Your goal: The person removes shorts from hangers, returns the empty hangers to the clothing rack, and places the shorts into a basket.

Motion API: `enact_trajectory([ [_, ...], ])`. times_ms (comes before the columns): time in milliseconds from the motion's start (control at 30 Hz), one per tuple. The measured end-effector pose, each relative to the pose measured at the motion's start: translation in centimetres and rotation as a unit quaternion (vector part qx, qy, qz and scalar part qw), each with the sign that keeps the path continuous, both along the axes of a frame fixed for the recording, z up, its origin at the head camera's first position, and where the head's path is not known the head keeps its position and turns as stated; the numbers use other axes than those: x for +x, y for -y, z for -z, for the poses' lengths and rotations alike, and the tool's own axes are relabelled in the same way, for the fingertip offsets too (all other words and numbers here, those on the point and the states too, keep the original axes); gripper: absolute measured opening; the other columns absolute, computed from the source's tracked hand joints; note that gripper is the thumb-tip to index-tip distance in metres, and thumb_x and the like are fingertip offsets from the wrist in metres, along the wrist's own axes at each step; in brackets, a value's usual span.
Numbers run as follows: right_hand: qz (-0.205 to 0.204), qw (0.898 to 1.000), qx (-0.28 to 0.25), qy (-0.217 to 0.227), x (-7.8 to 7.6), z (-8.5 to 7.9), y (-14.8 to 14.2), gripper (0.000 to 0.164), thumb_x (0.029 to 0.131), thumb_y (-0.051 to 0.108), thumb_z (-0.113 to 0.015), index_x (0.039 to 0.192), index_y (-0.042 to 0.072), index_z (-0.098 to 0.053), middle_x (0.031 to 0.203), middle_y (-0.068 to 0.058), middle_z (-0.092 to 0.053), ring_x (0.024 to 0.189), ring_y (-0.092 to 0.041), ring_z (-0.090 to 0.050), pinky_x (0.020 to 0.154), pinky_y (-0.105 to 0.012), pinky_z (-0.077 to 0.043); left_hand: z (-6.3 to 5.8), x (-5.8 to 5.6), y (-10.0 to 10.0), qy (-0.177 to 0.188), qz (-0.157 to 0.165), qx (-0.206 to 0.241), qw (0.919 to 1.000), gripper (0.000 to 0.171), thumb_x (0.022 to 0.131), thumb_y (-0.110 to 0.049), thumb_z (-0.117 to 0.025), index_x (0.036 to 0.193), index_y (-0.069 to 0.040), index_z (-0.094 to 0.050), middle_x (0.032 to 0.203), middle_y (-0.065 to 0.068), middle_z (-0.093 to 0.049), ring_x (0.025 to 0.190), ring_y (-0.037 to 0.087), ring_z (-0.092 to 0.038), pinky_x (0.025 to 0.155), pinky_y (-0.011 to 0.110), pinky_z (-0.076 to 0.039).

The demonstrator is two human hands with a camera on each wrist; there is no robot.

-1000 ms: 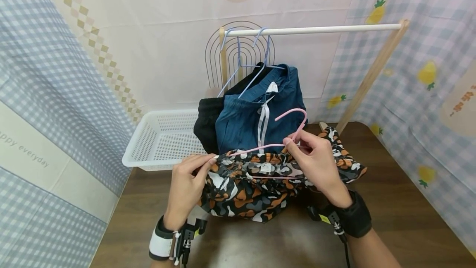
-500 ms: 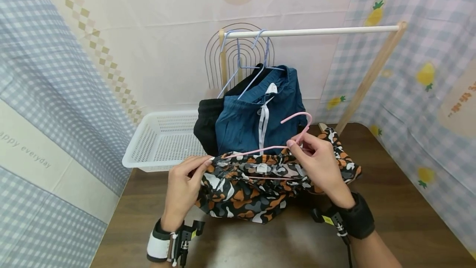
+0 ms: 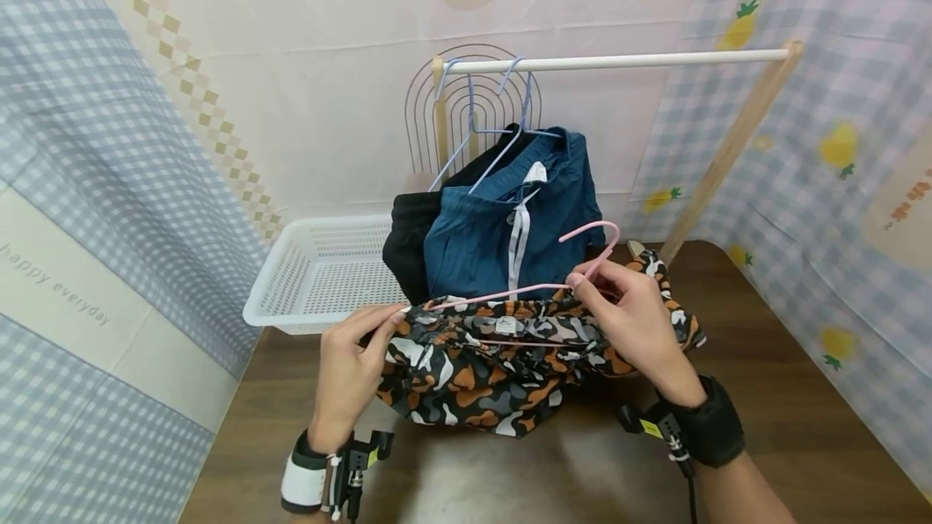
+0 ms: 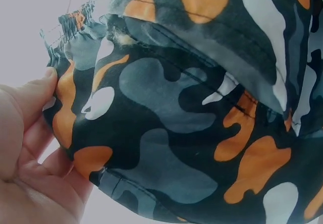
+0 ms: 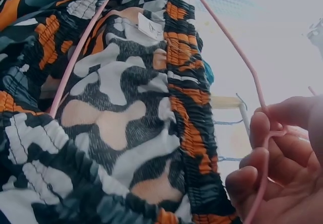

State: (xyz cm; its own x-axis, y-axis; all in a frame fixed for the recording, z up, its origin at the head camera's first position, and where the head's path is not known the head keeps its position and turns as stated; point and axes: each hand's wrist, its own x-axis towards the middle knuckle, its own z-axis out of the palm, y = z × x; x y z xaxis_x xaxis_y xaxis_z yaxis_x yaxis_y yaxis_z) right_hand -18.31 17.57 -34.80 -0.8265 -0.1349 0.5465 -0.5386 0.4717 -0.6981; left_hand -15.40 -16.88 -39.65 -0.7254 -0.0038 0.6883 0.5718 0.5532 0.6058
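Camouflage-patterned shorts [image 3: 473,378] in black, orange, grey and white hang between the hands, with an elastic waistband and a small white label. My left hand [image 3: 353,358] pinches the waistband's left end between thumb and fingers; the left wrist view shows the bunched cloth [image 4: 161,113] beside the thumb. Near its hook, a pink hanger [image 3: 510,292] is gripped by my right hand [image 3: 629,314]. The hanger's lower bar runs inside the waist opening, and its left arm reaches toward the left hand. In the right wrist view, fingers [image 5: 247,183] curl round the pink wire.
Behind stands a rack with a white rail [image 3: 619,61] and wooden posts. Blue shorts [image 3: 480,241] and black shorts [image 3: 411,241] hang from blue hangers at its left. A white perforated basket [image 3: 291,289] sits at the left on the brown table [image 3: 466,475].
The pink hanger and my right hand have shifted slightly right. My left hand has moved a little left with the waistband, so the hands are farther apart.
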Motion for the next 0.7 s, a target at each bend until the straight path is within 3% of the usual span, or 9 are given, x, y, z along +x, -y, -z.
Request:
enact_trajectory([
  [233, 0.024, 1.000, 0.017, 0.000, -0.1, 0.0, -0.3, 0.011, 0.105, 0.009, -0.067, 0.109, 0.004, -0.076, 0.087, -0.007, -0.070, 0.067, -0.012, -0.051, 0.058, -0.022, -0.039, 0.1, -0.1, 0.5, -0.007, -0.013, -0.003, 0.9999, 0.016, 0.098, -0.002, -0.073, 0.112, -0.003, -0.082, 0.106, 0.006, -0.080, 0.094, 0.020, -0.077, 0.085, 0.013, -0.053],
  [467, 0.058, 0.998, 0.019, -0.029, -0.2, 0.1, -0.7, 0.011, 0.104, 0.005, -0.066, 0.105, -0.002, -0.074, 0.101, -0.011, -0.072, 0.080, -0.005, -0.055, 0.069, -0.015, -0.042, 0.2, -0.1, 1.2, -0.020, -0.025, 0.001, 0.9995, 0.015, 0.098, 0.000, -0.073, 0.109, -0.002, -0.082, 0.100, 0.007, -0.080, 0.069, 0.011, -0.063, 0.065, 0.015, -0.046],
  [700, 0.074, 0.997, -0.004, -0.014, 0.0, 0.2, -1.4, 0.013, 0.106, 0.007, -0.063, 0.108, -0.001, -0.073, 0.092, -0.012, -0.071, 0.073, -0.006, -0.053, 0.060, -0.019, -0.039, 0.9, 0.2, 2.2, 0.002, -0.049, 0.008, 0.9988, 0.015, 0.099, -0.001, -0.072, 0.110, -0.004, -0.082, 0.087, 0.004, -0.076, 0.060, 0.008, -0.054, 0.057, 0.016, -0.043],
])
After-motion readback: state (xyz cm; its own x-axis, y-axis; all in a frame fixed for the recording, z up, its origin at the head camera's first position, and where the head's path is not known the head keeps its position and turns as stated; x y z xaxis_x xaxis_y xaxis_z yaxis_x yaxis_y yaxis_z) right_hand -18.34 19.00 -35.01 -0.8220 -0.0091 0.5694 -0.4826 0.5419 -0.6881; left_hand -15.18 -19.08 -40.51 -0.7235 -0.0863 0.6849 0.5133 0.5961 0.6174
